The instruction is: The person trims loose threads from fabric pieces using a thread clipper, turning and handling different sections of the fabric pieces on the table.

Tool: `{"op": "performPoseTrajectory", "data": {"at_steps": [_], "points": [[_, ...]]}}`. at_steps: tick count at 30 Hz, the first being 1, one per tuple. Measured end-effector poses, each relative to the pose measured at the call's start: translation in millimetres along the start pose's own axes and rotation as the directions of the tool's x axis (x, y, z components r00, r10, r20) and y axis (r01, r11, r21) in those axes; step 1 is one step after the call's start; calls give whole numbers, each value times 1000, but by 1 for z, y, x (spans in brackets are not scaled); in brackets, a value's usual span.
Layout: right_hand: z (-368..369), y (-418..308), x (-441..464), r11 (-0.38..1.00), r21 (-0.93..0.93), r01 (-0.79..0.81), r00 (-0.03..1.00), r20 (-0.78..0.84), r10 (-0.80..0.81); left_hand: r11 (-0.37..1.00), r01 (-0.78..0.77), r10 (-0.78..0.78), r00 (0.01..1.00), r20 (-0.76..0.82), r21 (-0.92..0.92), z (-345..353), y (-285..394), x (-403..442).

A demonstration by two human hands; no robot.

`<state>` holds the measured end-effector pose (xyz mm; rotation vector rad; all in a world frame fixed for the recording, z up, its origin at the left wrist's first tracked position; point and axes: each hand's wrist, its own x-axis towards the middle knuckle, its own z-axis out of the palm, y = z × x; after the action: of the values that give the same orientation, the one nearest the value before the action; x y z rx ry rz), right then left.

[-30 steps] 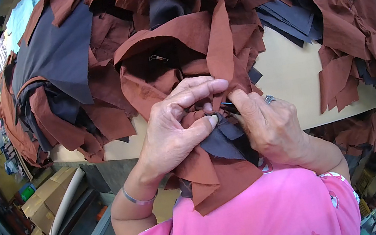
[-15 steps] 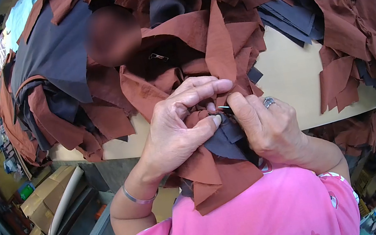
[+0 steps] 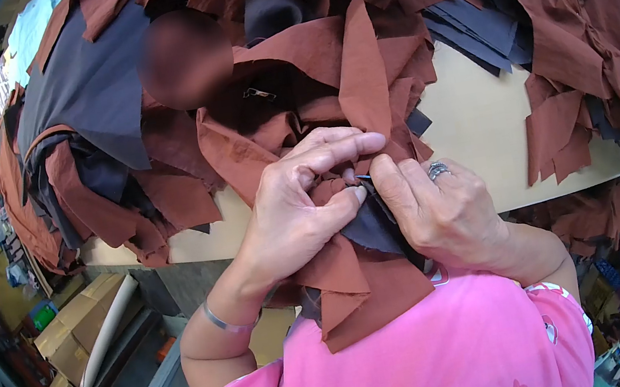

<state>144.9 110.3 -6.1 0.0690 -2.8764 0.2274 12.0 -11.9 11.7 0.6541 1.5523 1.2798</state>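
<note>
1. Brown-and-grey cloth (image 3: 377, 284) sits bunched between my two hands, its lower folds hanging below them in front of my pink shirt (image 3: 431, 344).
2. My left hand (image 3: 292, 208) grasps the bunched folds, thumb pressed down on them and index finger arched above; a metal bracelet (image 3: 227, 320) circles the wrist.
3. My right hand (image 3: 437, 202), a ring (image 3: 438, 170) on one finger, curls close beside the left thumb, gripping a slim tool (image 3: 363, 177). Only its tip shows, and I cannot tell whether it touches the fabric.
4. Just beyond my hands, loose brown fabric (image 3: 363, 76) lies on the table (image 3: 470, 128), a small metal zip pull (image 3: 259, 94) farther off to the left.
5. A grey panel (image 3: 79, 92) drapes beyond my left hand; beyond my right are stacked dark pieces (image 3: 475, 33) and a brown heap (image 3: 571, 47).
</note>
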Motion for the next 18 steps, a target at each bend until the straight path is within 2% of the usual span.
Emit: {"op": "performPoseTrajectory", "data": {"at_steps": [1,4,6,8,10,12,15,16,18], "points": [[0,0,0,1000,-7,-2,1000,15,2,1000,18,-18,1000,0,-10,0,-1,1],[-12,8,-2,976,202,-85,994,82,70,1000,-18,18,1000,13,-4,-4,-2,1],[-10,18,0,861,478,-174,983,32,181,988,35,-38,999,-18,-152,-2,3,-1],[-12,30,6,654,719,-235,957,56,283,946,100,-105,994,1,-308,-1,7,0],[0,42,21,597,798,-89,978,-42,202,937,112,-116,993,8,-332,-2,6,-1],[10,51,30,349,935,-60,992,16,127,929,136,-136,990,24,-346,-2,9,1],[8,58,37,349,924,-158,985,172,-9,911,141,-132,990,49,-387,-5,11,-1],[9,58,36,320,932,-169,985,171,20,920,138,-129,990,48,-366,-6,11,-1],[5,58,40,389,915,-104,993,116,-7,936,131,-123,991,44,-326,-8,12,-2]]}}
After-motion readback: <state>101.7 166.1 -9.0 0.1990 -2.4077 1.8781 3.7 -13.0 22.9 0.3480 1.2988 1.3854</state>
